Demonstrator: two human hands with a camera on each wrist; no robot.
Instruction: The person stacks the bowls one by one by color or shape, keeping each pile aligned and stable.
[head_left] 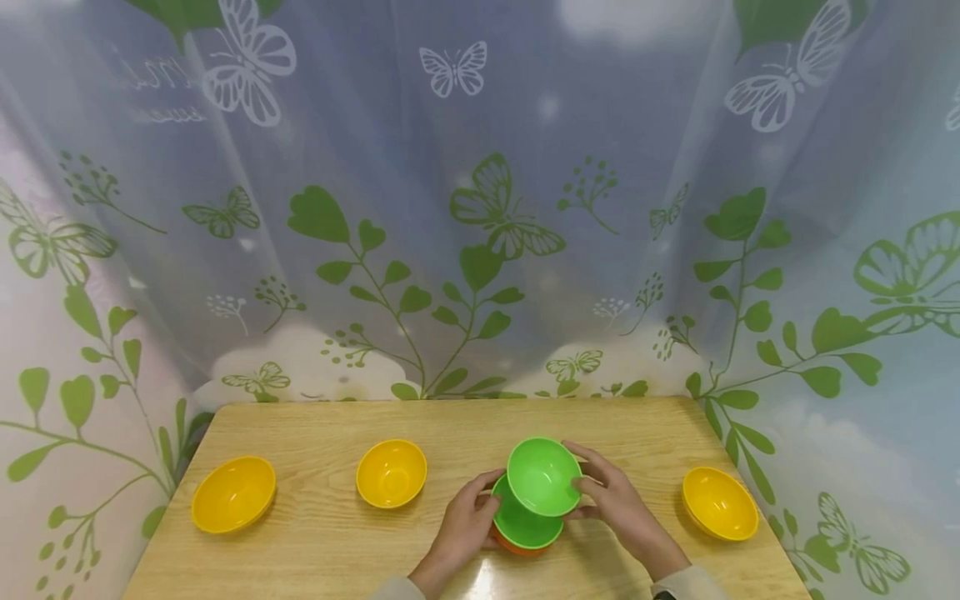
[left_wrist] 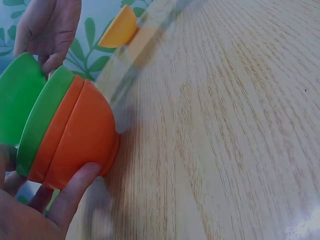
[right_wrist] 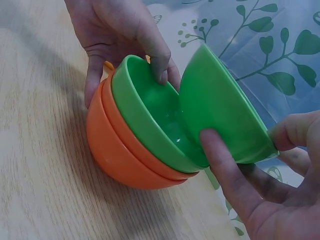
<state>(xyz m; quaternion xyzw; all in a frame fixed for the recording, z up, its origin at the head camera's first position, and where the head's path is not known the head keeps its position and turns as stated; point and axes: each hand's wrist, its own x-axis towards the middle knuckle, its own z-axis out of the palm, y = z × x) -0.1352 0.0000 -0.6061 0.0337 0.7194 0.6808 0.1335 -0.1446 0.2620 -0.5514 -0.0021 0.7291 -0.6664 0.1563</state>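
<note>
In the head view, a bright green bowl point(head_left: 545, 477) hangs tilted above a nested stack. My right hand point(head_left: 618, 508) pinches that bowl by its rim and outer side. Below it, a second green bowl point(right_wrist: 145, 122) sits inside orange bowls point(right_wrist: 122, 155); two orange rims show in the right wrist view. My left hand point(head_left: 467, 521) grips this stack at its left side. Fingers point(right_wrist: 159, 67) of the left hand reach over the stack's rim, while others lie along its outside. The stack's base touches the table in the left wrist view.
On the wooden table point(head_left: 315, 558) stand three yellow bowls: a left one point(head_left: 234, 495), a middle one point(head_left: 392, 473) and a right one point(head_left: 720, 503). A curtain point(head_left: 420, 292) printed with leaves and butterflies hangs behind and beside the table.
</note>
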